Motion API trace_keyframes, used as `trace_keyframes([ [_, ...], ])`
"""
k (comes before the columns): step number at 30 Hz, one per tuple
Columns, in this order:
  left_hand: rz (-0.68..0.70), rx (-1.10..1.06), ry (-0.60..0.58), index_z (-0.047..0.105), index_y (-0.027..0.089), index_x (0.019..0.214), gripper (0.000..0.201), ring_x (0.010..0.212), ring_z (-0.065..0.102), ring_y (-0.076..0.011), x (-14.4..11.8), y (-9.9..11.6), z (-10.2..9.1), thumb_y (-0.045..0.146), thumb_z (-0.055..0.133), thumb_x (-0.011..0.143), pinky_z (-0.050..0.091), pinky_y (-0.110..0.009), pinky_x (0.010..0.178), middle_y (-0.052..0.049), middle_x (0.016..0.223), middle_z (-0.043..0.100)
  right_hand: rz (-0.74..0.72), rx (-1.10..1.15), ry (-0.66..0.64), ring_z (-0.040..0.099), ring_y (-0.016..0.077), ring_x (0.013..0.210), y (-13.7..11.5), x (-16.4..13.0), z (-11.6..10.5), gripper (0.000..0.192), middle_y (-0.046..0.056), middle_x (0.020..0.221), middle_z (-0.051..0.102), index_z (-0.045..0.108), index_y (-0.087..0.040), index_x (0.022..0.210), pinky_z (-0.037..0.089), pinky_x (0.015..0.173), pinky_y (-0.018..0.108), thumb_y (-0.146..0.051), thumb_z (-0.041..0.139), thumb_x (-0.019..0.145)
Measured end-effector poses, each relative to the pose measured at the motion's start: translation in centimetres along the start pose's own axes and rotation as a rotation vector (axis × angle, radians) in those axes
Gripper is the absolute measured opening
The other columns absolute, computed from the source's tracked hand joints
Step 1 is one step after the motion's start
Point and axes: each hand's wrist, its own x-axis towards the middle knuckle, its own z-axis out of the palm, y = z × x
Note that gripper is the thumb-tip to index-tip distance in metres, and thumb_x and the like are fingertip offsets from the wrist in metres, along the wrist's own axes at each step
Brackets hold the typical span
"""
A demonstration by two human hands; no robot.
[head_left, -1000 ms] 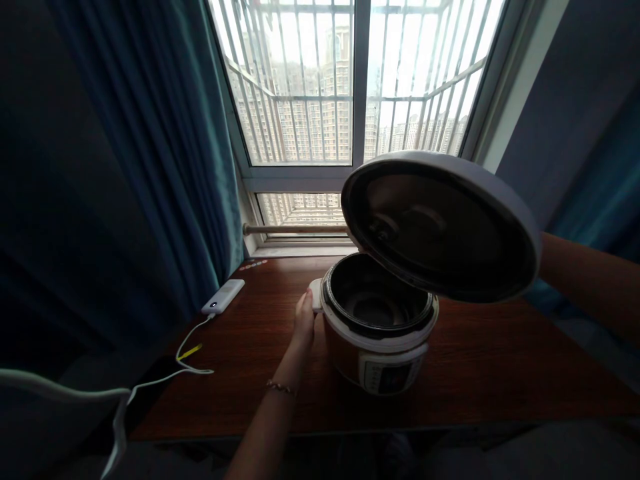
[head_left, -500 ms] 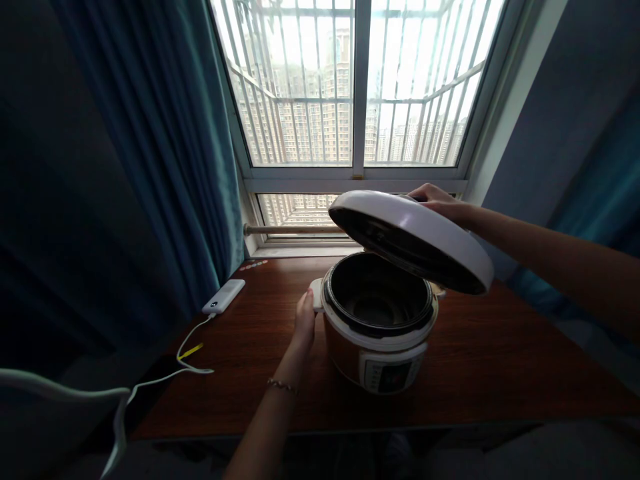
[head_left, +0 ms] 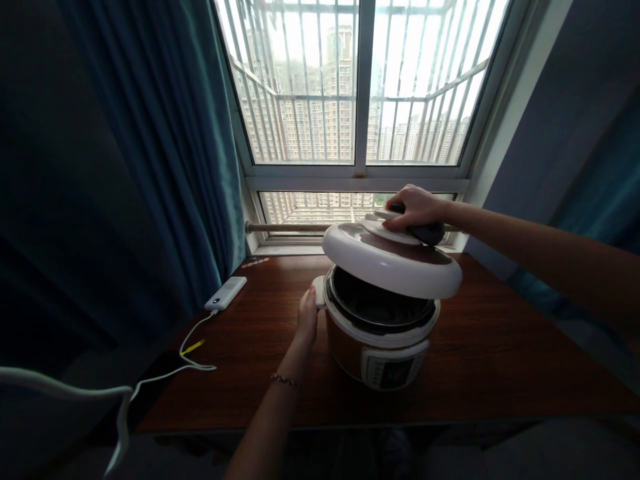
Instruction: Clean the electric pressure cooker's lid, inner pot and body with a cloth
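A white and brown electric pressure cooker (head_left: 387, 357) stands on a dark wooden table (head_left: 250, 373) under the window. My left hand (head_left: 307, 319) holds the cooker's left side handle. My right hand (head_left: 415, 207) grips the dark knob on top of the round white lid (head_left: 390, 263). The lid hovers just above the pot's open rim, tilted slightly, and the dark inner pot shows beneath it.
A white power bank (head_left: 226, 293) lies at the table's back left, with a white cable (head_left: 193, 347) trailing off the left edge. Teal curtains (head_left: 165, 167) hang at left and right. A barred window (head_left: 360, 87) fills the back.
My right hand has swung the lid down from a steep raised tilt to almost flat, just over the pot. My left hand has stayed on the side handle.
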Motion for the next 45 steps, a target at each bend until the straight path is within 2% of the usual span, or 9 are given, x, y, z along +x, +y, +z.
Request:
trace_keyframes([
  [4, 0.000, 0.005, -0.006, 0.064, 0.011, 0.092, 0.044, 0.078, 0.058, -0.0191, -0.2, 0.1, 0.0, 0.050, 0.050, 0.078, 0.044, -0.031, 0.071, -0.009, 0.088, 0.066, 0.003, -0.144, -0.011, 0.039, 0.0097, 0.051, -0.5, 0.6, 1.5, 0.042, 0.000, 0.054, 0.050, 0.064, -0.016, 0.068, 0.023, 0.051, 0.026, -0.057, 0.057, 0.064],
  [10, 0.009, 0.012, 0.026, 0.064, 0.012, 0.081, 0.039, 0.068, 0.056, -0.0163, -0.3, 0.5, 0.1, 0.049, 0.054, 0.073, 0.042, -0.027, 0.064, -0.006, 0.077, 0.064, 0.000, -0.229, -0.053, 0.042, 0.0110, 0.052, -0.6, 0.6, 3.8, 0.049, 0.003, 0.059, 0.056, 0.066, -0.017, 0.073, 0.021, 0.051, 0.026, -0.063, 0.053, 0.063],
  [16, 0.002, 0.024, 0.039, 0.063, 0.012, 0.081, 0.043, 0.066, 0.055, -0.0159, -0.3, 0.5, 0.2, 0.052, 0.052, 0.073, 0.042, -0.027, 0.062, -0.006, 0.075, 0.063, -0.035, -0.309, -0.077, 0.046, 0.0131, 0.054, -1.7, 0.3, 5.0, 0.048, 0.006, 0.063, 0.061, 0.067, -0.018, 0.072, 0.021, 0.051, 0.026, -0.062, 0.052, 0.062],
  [21, -0.001, 0.035, 0.046, 0.064, 0.011, 0.085, 0.044, 0.072, 0.056, -0.0173, -0.4, 0.6, 0.3, 0.051, 0.052, 0.074, 0.042, -0.028, 0.066, -0.008, 0.081, 0.064, -0.049, -0.334, -0.108, 0.053, 0.0166, 0.058, -2.6, 0.0, 5.8, 0.048, 0.007, 0.069, 0.065, 0.068, -0.019, 0.075, 0.023, 0.051, 0.026, -0.061, 0.049, 0.063],
  [26, -0.008, 0.030, 0.045, 0.064, 0.011, 0.088, 0.044, 0.076, 0.057, -0.0190, -0.3, 0.5, 0.3, 0.050, 0.051, 0.074, 0.043, -0.029, 0.068, -0.009, 0.085, 0.065, -0.027, -0.341, -0.119, 0.056, 0.0198, 0.062, -2.8, -0.3, 6.4, 0.051, 0.009, 0.072, 0.066, 0.069, -0.019, 0.077, 0.025, 0.053, 0.027, -0.063, 0.048, 0.063],
  [35, -0.020, 0.013, 0.104, 0.064, 0.011, 0.089, 0.043, 0.073, 0.057, -0.0176, 0.1, 0.2, 0.6, 0.049, 0.051, 0.073, 0.042, -0.028, 0.065, -0.007, 0.083, 0.064, -0.040, -0.359, -0.124, 0.058, 0.0234, 0.067, -3.6, -0.7, 6.8, 0.053, 0.011, 0.077, 0.067, 0.069, -0.017, 0.078, 0.026, 0.053, 0.028, -0.062, 0.047, 0.063],
  [45, -0.036, 0.000, 0.106, 0.063, 0.011, 0.087, 0.043, 0.071, 0.057, -0.0173, -0.1, 0.3, 0.7, 0.050, 0.052, 0.072, 0.042, -0.028, 0.064, -0.007, 0.081, 0.064, -0.041, -0.339, -0.080, 0.059, 0.0221, 0.071, -3.3, -1.2, 7.1, 0.050, 0.009, 0.083, 0.068, 0.068, -0.019, 0.081, 0.024, 0.054, 0.027, -0.061, 0.046, 0.067],
])
